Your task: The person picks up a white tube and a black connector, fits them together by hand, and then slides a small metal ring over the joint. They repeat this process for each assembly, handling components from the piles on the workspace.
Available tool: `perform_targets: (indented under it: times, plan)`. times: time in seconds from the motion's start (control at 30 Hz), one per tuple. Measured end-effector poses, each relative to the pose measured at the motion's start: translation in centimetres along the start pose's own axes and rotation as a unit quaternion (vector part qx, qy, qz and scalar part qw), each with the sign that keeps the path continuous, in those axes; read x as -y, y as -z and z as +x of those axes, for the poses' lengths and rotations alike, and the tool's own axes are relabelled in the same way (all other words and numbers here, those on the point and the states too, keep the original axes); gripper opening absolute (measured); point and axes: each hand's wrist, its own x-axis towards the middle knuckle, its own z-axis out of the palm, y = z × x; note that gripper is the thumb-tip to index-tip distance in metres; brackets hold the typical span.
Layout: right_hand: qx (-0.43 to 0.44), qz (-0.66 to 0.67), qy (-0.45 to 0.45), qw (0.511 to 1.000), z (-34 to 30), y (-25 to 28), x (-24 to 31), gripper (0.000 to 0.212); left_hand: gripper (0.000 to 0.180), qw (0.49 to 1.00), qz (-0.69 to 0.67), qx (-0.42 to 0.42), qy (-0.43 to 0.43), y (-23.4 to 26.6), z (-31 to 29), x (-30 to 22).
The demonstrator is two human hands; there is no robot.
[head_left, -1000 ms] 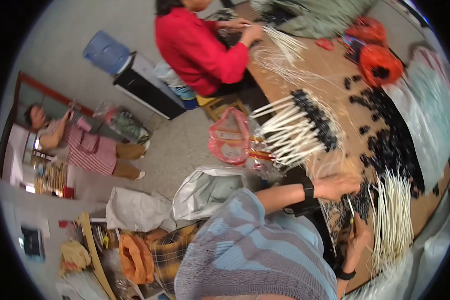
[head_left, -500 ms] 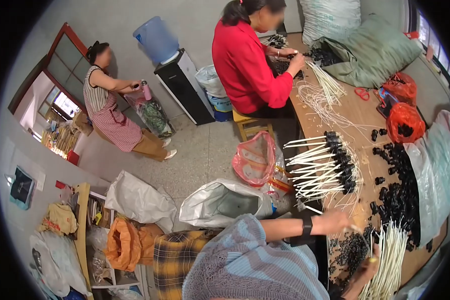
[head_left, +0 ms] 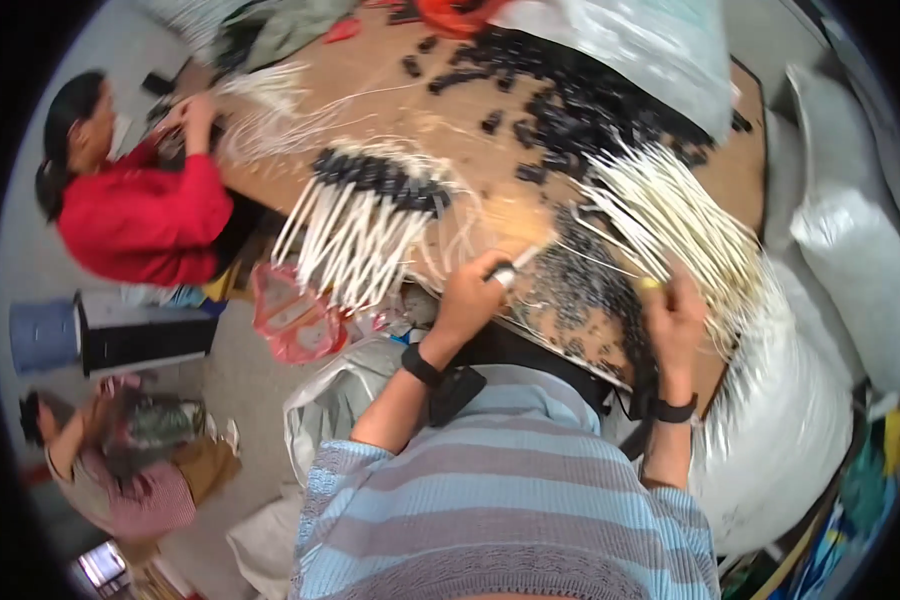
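My left hand [head_left: 472, 300] is closed at the table's near edge, with a short white cable [head_left: 536, 248] sticking out from its fingertips. White wrapping shows on one of its fingers. My right hand [head_left: 676, 318] is at the near side of a thick bundle of white cables [head_left: 675, 215], with something yellow on the thumb. Its fingers are blurred, so their grip is unclear. Between the hands lies a scatter of small black pieces [head_left: 582, 282]. To the left, a row of white cables [head_left: 355, 245] ends in black fittings [head_left: 380, 180].
Loose black fittings [head_left: 580, 110] pile up behind the cable bundle, beside a pale plastic sack [head_left: 635, 50]. A person in red [head_left: 145, 225] works at the table's left end; another person [head_left: 135, 480] is farther off. A white sack [head_left: 770, 400] bulges against the table at right.
My view has swung round, so the table now fills the upper middle. My hands have come farther apart; the right stays by the cable bundle.
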Motion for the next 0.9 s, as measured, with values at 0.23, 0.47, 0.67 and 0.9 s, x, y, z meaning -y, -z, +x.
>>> perform_targets:
  times: [0.23, 0.47, 0.67, 0.9]
  plan:
    - [0.156, -0.024, 0.118, 0.980, -3.6, -4.1, 2.4, 0.021, 0.029, 0.993, -0.026, 0.115, 0.030, -5.1, 1.0, -3.0]
    - [0.183, 0.070, -0.010, 0.981, -3.4, -4.2, 2.3, 0.034, 0.024, 0.989, 0.109, 0.100, -0.019, -4.1, 1.4, -2.1]
    - [0.191, -0.010, 0.096, 0.977, -3.1, -4.3, 2.8, 0.026, 0.024, 0.985, 0.044, 0.161, 0.045, -2.9, 1.9, -2.3]
    - [0.165, 0.067, 0.063, 0.982, -2.9, -4.6, 2.3, 0.023, 0.025, 0.981, -0.064, 0.158, 0.095, -3.0, 1.5, -2.7]
